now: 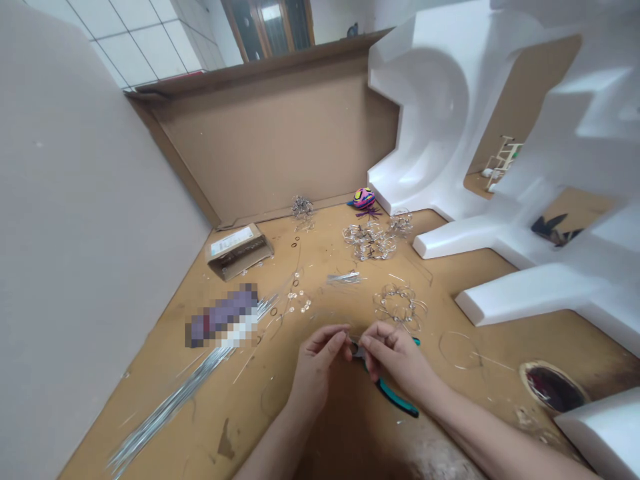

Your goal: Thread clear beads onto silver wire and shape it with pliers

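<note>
Close together at the lower middle, my left hand [325,353] and my right hand [393,350] are pinched, fingertips nearly meeting. A thin piece of wire seems to run between their fingertips; its ends are hidden by the fingers. Below and partly behind my right hand lie pliers [397,400] with teal and black handles on the table. Just beyond the hands is a ring of looped wire [400,307] with clear beads. Farther off sit more wire-and-bead pieces [370,241] and a small bundle of short cut wires [344,277].
On the left lie a long bundle of straight wires [175,400], a blurred-out purple item [223,317] and an open cardboard box [240,253]. Loose clear beads [300,301] are scattered mid-table. A multicoloured ball [364,198] sits at the back. White foam packing [530,287] stands along the right.
</note>
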### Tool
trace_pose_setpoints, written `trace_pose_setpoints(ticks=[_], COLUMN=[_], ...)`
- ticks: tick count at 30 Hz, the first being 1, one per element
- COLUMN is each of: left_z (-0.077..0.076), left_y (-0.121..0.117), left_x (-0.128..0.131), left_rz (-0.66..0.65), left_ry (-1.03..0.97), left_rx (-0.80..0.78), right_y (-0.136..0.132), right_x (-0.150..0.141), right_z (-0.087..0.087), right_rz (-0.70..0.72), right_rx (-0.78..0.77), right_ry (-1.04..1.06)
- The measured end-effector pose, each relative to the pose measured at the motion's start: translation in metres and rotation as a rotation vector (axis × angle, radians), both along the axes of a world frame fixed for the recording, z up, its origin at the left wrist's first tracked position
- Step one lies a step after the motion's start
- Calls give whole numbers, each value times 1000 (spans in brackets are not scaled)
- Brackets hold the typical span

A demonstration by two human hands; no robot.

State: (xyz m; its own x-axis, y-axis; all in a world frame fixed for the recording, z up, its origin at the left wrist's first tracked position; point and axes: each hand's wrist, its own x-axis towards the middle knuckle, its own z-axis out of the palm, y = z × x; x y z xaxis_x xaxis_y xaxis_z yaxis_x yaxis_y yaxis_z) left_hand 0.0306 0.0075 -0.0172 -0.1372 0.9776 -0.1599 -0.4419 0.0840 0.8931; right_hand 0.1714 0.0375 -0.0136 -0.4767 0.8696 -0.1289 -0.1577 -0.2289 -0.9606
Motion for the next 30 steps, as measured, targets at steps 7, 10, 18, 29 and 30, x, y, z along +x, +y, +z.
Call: trace_pose_setpoints(ticks=[7, 10, 18, 29, 30], left_z=[2, 1, 4, -3, -3], left_y=[-4, -7, -7, -8, -9], left_x=[6, 3, 5, 9, 10], left_rz=[9, 6, -68, -13, -10], left_ry=[-116, 3, -5, -20, -19], left_rx=[33, 53, -10, 11, 23], right_y=[-7, -7, -10, -10, -11], right_x=[-4, -2, 3, -3, -4], right_z=[-6, -2, 0, 7, 6], right_rz=[136, 196, 170, 105, 94], right_rx=[-61, 125, 330, 255, 267], right_ry=[211, 81, -29, -28, -25])
